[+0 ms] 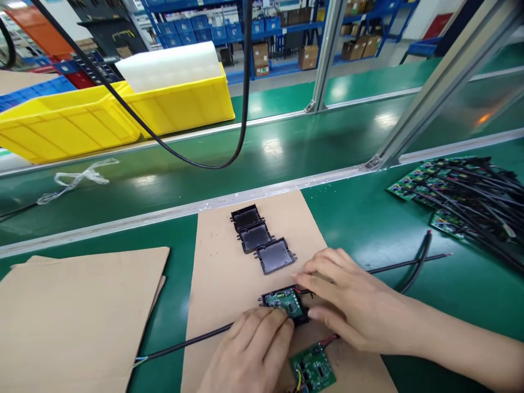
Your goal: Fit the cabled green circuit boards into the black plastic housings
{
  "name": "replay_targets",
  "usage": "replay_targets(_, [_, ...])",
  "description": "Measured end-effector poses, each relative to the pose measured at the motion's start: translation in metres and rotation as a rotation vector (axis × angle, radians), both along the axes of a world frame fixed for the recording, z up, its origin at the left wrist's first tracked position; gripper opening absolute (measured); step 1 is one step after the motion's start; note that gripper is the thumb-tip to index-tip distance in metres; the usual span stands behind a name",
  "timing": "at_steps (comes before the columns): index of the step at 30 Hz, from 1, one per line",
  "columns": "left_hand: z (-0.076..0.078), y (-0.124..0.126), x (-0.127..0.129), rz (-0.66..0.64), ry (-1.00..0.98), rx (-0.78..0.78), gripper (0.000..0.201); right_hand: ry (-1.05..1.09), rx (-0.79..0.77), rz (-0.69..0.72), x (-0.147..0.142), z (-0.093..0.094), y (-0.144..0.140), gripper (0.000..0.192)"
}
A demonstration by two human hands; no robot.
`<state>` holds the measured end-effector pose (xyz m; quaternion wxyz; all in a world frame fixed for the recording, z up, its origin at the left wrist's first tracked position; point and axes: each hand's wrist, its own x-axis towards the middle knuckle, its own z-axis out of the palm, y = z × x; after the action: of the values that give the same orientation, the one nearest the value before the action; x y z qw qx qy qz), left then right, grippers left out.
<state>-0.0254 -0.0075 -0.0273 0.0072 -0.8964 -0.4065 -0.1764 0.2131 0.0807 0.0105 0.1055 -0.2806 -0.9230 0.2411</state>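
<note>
Two yellow bins (123, 117) are seen at the upper left of the frame; a white foam sheet (170, 65) rests in the nearer one, while the contents of the other cannot be made out. A hanging black cable (245, 82) loops in front of them.

On the cardboard sheet (229, 273) at lower centre, three empty black housings (262, 240) are laid in a diagonal row. A pile of wired green boards (462, 196) lies at the right edge.

Just below the housings, a black case holding a green circuit board (284, 303) is pinched between the left hand (249, 349), fingertips pressed on its lower edge, and the right hand (352, 300), fingers curled around its right side. Its long axis runs left to right, board face up. A second loose board (313, 371) lies at the bottom edge.
</note>
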Motion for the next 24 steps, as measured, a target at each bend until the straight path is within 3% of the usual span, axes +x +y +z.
replay_targets(3, [-0.006,0.002,0.010,-0.089,0.103,0.023,0.036,-0.039,-0.058,0.008,0.003,-0.010,-0.002,0.044])
replay_targets(8, [-0.008,0.006,0.009,-0.105,0.146,-0.009,0.039,-0.072,-0.151,-0.016,0.003,-0.023,-0.004,0.054])
replay_targets(14, [-0.001,0.010,0.006,-0.120,0.090,-0.047,0.038,-0.102,-0.287,-0.070,0.016,-0.014,0.004,0.015])
replay_targets(18, [-0.011,0.009,0.009,-0.016,-0.020,0.001,0.033,-0.112,-0.277,-0.067,0.012,-0.011,0.007,0.015])
replay_targets(24, [-0.020,0.002,0.006,-0.040,-0.031,-0.031,0.040,-0.120,-0.308,-0.028,-0.002,-0.012,0.005,0.018])
